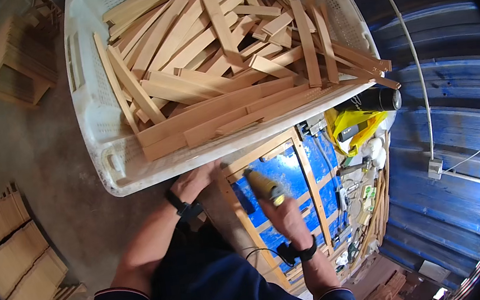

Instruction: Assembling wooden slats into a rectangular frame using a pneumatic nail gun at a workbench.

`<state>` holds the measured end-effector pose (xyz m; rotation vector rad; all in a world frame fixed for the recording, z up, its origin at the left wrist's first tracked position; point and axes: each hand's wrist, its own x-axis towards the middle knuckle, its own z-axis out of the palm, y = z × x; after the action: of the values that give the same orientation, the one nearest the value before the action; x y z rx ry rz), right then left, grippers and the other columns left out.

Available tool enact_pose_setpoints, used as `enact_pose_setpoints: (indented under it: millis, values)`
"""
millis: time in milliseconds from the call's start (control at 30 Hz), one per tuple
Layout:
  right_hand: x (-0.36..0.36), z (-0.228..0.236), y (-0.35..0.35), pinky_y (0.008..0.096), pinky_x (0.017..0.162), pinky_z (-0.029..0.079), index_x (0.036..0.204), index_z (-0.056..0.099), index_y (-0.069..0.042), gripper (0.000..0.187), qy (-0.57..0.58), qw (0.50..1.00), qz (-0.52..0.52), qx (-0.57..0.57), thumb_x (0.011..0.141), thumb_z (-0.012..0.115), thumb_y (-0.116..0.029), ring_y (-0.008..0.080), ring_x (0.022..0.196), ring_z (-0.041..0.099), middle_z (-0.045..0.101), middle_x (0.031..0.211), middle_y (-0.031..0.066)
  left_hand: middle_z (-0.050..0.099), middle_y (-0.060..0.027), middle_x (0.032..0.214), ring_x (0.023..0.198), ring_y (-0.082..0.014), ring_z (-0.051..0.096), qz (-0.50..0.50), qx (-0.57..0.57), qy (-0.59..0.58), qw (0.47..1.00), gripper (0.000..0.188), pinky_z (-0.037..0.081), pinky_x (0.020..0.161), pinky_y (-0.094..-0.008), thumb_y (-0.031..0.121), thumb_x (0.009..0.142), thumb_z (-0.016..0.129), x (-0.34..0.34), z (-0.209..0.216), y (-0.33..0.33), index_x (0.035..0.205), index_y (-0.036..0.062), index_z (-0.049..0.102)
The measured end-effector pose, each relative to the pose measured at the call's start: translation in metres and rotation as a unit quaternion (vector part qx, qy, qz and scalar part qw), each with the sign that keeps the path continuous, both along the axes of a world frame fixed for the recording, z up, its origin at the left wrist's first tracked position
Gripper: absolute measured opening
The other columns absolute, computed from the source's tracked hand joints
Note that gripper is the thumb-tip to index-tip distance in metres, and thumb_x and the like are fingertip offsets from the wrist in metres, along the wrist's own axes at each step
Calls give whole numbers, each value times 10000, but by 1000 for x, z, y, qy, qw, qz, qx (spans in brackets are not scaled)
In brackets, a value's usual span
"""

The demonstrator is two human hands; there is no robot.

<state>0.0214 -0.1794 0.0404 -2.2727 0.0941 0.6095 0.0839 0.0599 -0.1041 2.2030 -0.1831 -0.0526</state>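
In my right hand (289,219) is a yellowish, tapered, bottle-like tool (263,186) with a grey end. Motion blurs it, so its exact kind is unclear. It points up and left over a wooden frame (309,174) with crossbars, which lies on a blue surface (285,174). My left hand (199,180) reaches beside the frame's far left corner, just below the white crate. Its fingers are smeared by motion, and whether they touch the frame cannot be made out. A thin dark cable (258,249) curves near my right wrist.
A large white plastic crate (100,158) heaped with wooden strips (178,37) stands at the far side. Right of the frame are a yellow bag (348,130), a black cylinder (380,98) and small hardware. A blue corrugated wall (446,118) bounds the right; stacked wooden panels (16,255) stand left.
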Motion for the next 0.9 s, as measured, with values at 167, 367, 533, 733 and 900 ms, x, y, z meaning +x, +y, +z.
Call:
enact_pose_setpoints:
  millis: [167,367,533,733,900]
  values:
    - [-29,-8,39,503,676,566,1236,543,28,430,9,993,109,-37,873,709,-131,459,805,693,691,873,276,692,-171,1137,1058,-368,653,-44,131,-11,990,284,522,923,-467,224,963,620,-36,-29,38,1213,102,678]
    - [-31,-21,51,502,688,564,1206,562,34,409,-7,991,117,-66,849,713,-96,480,811,683,686,876,302,687,-174,1146,1062,-370,651,-32,116,10,993,299,523,921,-468,222,958,624,-42,-52,24,1227,98,668]
    - [-24,-22,55,508,720,571,1262,527,16,443,-3,989,129,-68,862,679,-98,458,831,688,689,942,281,682,-177,1154,1065,-373,649,-22,108,24,994,315,523,919,-469,221,953,628,-44,-55,23,1240,93,659]
    - [-22,-28,54,509,721,569,1251,531,13,428,2,989,131,-73,869,681,-109,463,831,685,688,937,283,676,-180,1164,1070,-376,646,-18,107,37,993,336,524,917,-469,219,947,632,-19,-62,36,1256,87,647]
    - [-22,-29,56,503,684,560,1196,570,37,375,2,992,107,-61,878,701,-114,470,806,691,686,849,303,671,-184,1173,1073,-378,644,-14,112,52,992,353,525,916,-470,217,942,636,-30,-62,42,1269,82,638]
